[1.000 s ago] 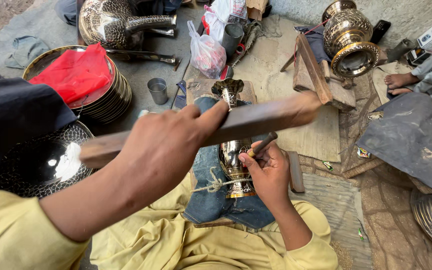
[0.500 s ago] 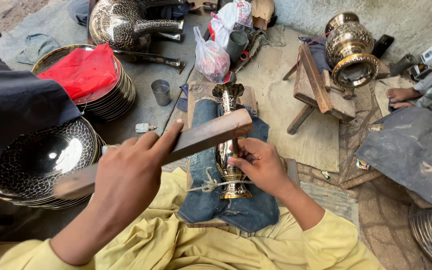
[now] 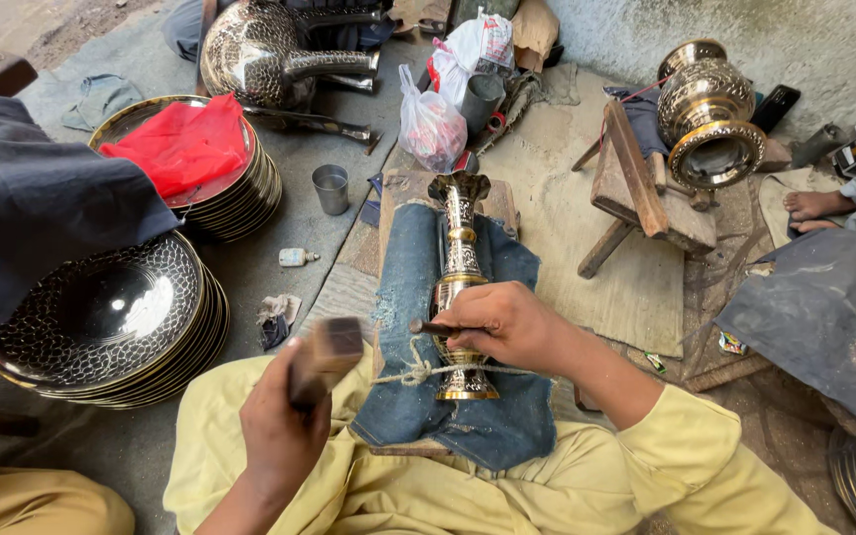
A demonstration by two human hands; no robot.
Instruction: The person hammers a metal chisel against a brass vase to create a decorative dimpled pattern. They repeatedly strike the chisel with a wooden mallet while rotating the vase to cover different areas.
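Vase: brass vase (image 3: pixel 460 287) lies on denim pad (image 3: pixel 448 396) across the lap, lashed by cord (image 3: pixel 413 374).
Right hand: right hand (image 3: pixel 507 325) grips chisel (image 3: pixel 428 326) against vase.
Left hand: left hand (image 3: pixel 279 426) clenches wooden mallet (image 3: pixel 321 359).
Risk: blurred mallet could glance off, hitting fingers or gouging the pattern.

We see a glossy engraved brass vase (image 3: pixel 460 287) on rough denim cloth (image 3: pixel 408 327); wood mallet (image 3: pixel 321 359) matt, plates (image 3: pixel 101 317) v. shiny metal.

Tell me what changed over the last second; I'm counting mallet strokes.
The left hand swung the wooden mallet down from high across the view toward the punch. Unchanged: the right hand holds the punch on the tied brass vase.
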